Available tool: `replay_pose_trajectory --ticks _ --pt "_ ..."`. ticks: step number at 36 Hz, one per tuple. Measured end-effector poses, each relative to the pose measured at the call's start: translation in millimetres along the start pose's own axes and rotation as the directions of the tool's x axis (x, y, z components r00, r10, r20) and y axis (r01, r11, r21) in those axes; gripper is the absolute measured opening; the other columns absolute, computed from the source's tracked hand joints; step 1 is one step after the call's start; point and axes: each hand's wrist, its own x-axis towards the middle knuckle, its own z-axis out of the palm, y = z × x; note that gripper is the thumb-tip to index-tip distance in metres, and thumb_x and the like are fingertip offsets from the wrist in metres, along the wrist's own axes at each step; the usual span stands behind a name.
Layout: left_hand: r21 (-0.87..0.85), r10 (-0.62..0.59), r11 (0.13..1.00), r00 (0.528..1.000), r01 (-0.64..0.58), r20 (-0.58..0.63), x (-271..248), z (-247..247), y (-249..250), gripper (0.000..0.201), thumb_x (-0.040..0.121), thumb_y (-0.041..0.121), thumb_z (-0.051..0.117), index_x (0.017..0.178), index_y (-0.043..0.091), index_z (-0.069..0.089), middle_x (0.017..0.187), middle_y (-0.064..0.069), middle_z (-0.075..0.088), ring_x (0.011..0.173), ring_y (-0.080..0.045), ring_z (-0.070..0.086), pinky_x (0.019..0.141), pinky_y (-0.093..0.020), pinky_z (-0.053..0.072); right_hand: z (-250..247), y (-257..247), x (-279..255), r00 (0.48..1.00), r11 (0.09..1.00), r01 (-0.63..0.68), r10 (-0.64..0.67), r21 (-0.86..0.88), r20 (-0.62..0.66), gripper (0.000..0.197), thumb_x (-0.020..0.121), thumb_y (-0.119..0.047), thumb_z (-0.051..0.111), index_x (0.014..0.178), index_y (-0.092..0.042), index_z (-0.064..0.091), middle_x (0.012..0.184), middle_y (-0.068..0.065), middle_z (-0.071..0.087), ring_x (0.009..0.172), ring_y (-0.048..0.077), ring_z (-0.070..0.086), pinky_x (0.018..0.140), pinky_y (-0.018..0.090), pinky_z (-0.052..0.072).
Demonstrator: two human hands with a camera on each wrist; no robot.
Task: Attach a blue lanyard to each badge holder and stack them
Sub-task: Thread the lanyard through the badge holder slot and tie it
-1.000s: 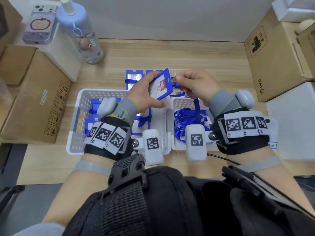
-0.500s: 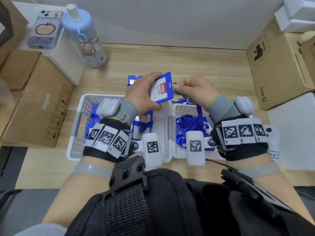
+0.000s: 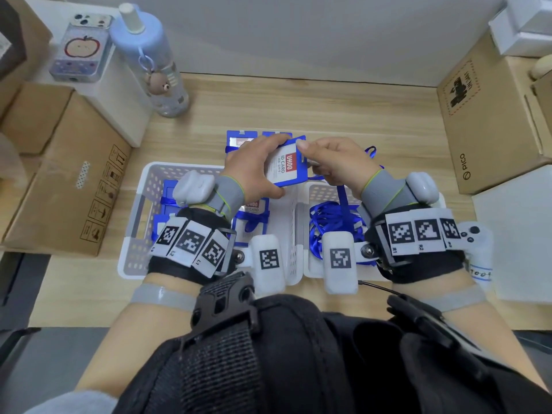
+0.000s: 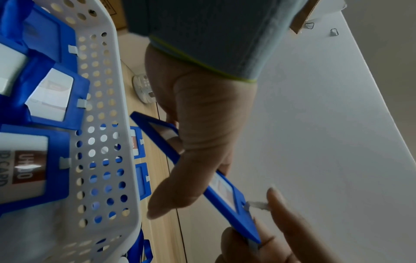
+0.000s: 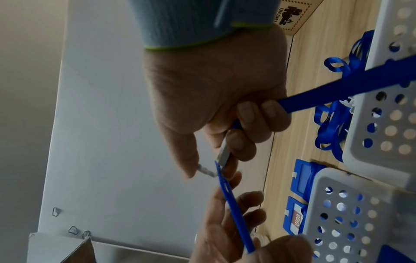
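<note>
My left hand [image 3: 254, 165] grips a blue badge holder [image 3: 288, 167] with a red and white ID card, held up above the two baskets; the same badge holder [image 4: 225, 192] appears edge-on in the left wrist view. My right hand [image 3: 334, 162] pinches the clear clip [image 5: 206, 171] of a blue lanyard [image 5: 337, 92] at the holder's top slot. The lanyard strap runs from my curled fingers down into the right basket [image 3: 310, 186]. Finished badge holders [image 3: 239, 141] lie on the table behind the baskets.
The left white basket [image 3: 143, 204] holds more badge holders; the right one holds a tangle of blue lanyards [image 3: 331, 219]. A water bottle [image 3: 152, 61] and phone [image 3: 79, 49] stand at the back left. Cardboard boxes [image 3: 490, 115] flank both sides of the wooden table [image 3: 298, 106].
The badge holder has tilted flatter and moved toward the right hand. The right hand's fingers have come onto its top edge with the clip.
</note>
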Motion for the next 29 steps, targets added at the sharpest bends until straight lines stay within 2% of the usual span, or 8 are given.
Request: replay_pose_trajectory --ticks 5,8,12,17,21,23,26,29 --pt "0.011 -0.015 1.000 1.000 0.015 -0.005 0.0 -1.5 -5.8 0.095 0.050 0.031 0.075 0.138 0.024 0.038 0.128 -0.001 0.049 0.119 -0.025 0.045 0.101 -0.044 0.039 -2.3 7.3 2.3 0.997 1.000 0.027 -0.025 -0.016 0.074 0.034 0.096 -0.006 0.041 0.063 -0.012 0.044 0.052 0.002 0.036 0.040 0.005 0.028 0.039 0.010 0.023" --pt "-0.021 0.008 1.000 1.000 -0.008 -0.009 0.6 -1.0 -8.5 0.089 0.061 0.012 0.081 0.138 0.020 0.038 0.128 -0.005 0.049 0.118 -0.025 0.045 0.100 -0.038 0.040 -3.9 9.8 3.1 0.993 0.999 0.047 -0.048 0.016 0.110 0.034 0.097 -0.002 0.037 0.065 -0.011 0.043 0.050 -0.001 0.038 0.039 -0.001 0.033 0.041 0.006 0.027" --pt "-0.166 -0.005 0.986 1.000 0.003 -0.009 0.4 2.0 -7.3 0.087 0.062 0.010 0.082 0.137 0.021 0.039 0.123 -0.003 0.053 0.110 -0.018 0.051 0.097 -0.033 0.044 -4.4 11.1 6.8 0.993 0.995 0.101 -0.102 0.018 0.060 0.031 0.096 -0.010 0.042 0.066 -0.013 0.042 0.049 -0.007 0.037 0.045 0.002 0.032 0.047 0.008 0.030" --pt "-0.429 -0.048 0.901 0.998 0.065 0.051 -3.0 1.5 1.8 0.066 0.070 0.021 0.080 0.126 0.025 0.047 0.104 0.009 0.059 0.088 -0.004 0.057 0.069 -0.006 0.047 -3.6 10.1 14.9 0.979 0.982 0.188 -0.190 -0.036 -0.070 0.029 0.086 -0.034 0.044 0.064 -0.016 0.050 0.044 -0.014 0.036 0.043 0.002 0.028 0.049 0.017 0.025" --pt "-0.600 -0.086 0.792 0.994 0.112 0.071 -4.6 2.7 10.1 0.039 0.075 0.044 0.070 0.107 0.031 0.054 0.087 0.008 0.060 0.061 -0.001 0.052 0.047 -0.014 0.040 3.2 5.8 8.4 0.984 0.970 0.161 -0.172 -0.183 -0.046 0.042 0.099 -0.037 0.032 0.068 -0.025 0.058 0.042 -0.014 0.041 0.048 0.003 0.032 0.053 0.018 0.030" --pt "-0.664 -0.109 0.736 0.991 0.133 0.078 -1.5 4.2 11.1 0.040 0.073 0.056 0.059 0.103 0.029 0.053 0.070 0.013 0.058 0.050 0.001 0.047 0.045 -0.018 0.037 7.5 5.8 6.7 0.990 0.914 0.120 -0.138 -0.388 -0.017 0.042 0.098 -0.041 0.032 0.085 -0.012 0.060 0.059 -0.014 0.054 0.062 0.011 0.046 0.066 0.026 0.040" --pt "-0.700 -0.127 0.704 0.991 0.118 0.039 3.7 4.4 10.2 0.082 0.047 0.084 0.056 0.105 0.026 0.051 0.062 0.013 0.052 0.043 0.001 0.043 0.043 -0.019 0.036 14.6 8.4 6.1 0.995 0.714 0.082 -0.017 -0.696 0.101 0.040 0.097 -0.036 0.037 0.102 -0.002 0.059 0.083 0.008 0.056 0.085 0.025 0.051 0.071 0.033 0.041" --pt "-0.625 -0.136 0.775 0.991 0.099 -0.011 8.1 4.7 8.5 0.073 0.047 0.080 0.047 0.097 0.027 0.048 0.065 0.008 0.044 0.042 0.000 0.042 0.044 -0.021 0.038 22.8 9.4 0.5 0.977 0.601 0.129 0.061 -0.789 0.206 0.044 0.096 -0.037 0.037 0.105 0.000 0.059 0.087 0.015 0.057 0.089 0.031 0.054 0.078 0.037 0.044"
